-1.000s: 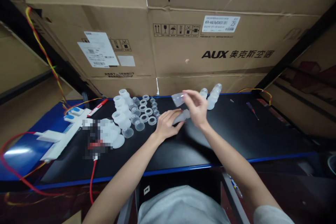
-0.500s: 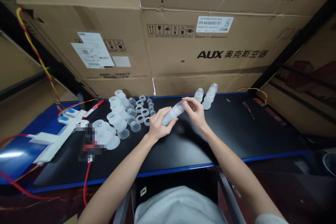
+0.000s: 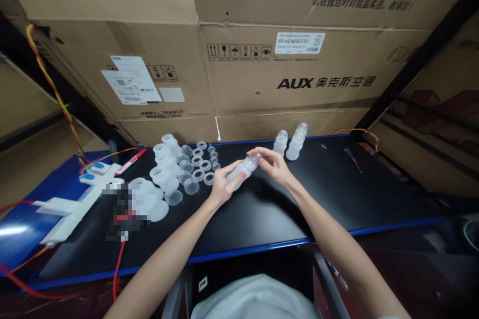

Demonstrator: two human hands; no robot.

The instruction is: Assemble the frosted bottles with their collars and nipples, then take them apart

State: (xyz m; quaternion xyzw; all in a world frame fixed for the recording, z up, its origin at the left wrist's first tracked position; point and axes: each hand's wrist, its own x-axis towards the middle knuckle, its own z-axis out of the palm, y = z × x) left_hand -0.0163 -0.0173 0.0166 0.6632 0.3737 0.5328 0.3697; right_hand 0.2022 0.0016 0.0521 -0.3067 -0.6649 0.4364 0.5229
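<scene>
A frosted white baby bottle (image 3: 238, 175) is held tilted above the black tabletop, its top leaning to the right. Wrapped around its body is my left hand (image 3: 223, 185). My right hand (image 3: 273, 164) closes its fingers on the clear domed cap (image 3: 252, 160) at the bottle's top. Behind my right hand stand capped bottles (image 3: 298, 142), and another capped bottle (image 3: 280, 142) is partly hidden by that hand. To the left of my left hand lie white collar rings (image 3: 205, 165), small clear nipples (image 3: 213, 154), loose clear caps (image 3: 191, 186) and open bottle bodies (image 3: 164, 172).
Flat white discs (image 3: 147, 199) lie at the left beside a blurred patch with a red cable. Further left are a power strip (image 3: 84, 204) and a red marker (image 3: 130, 161). A screwdriver (image 3: 354, 160) lies at the right. Cardboard (image 3: 239, 75) walls the back.
My right hand has shifted its grip around the clear cap, with its fingers now reaching over the top. The bottle has moved slightly left in view, while the whole view has shifted a little.
</scene>
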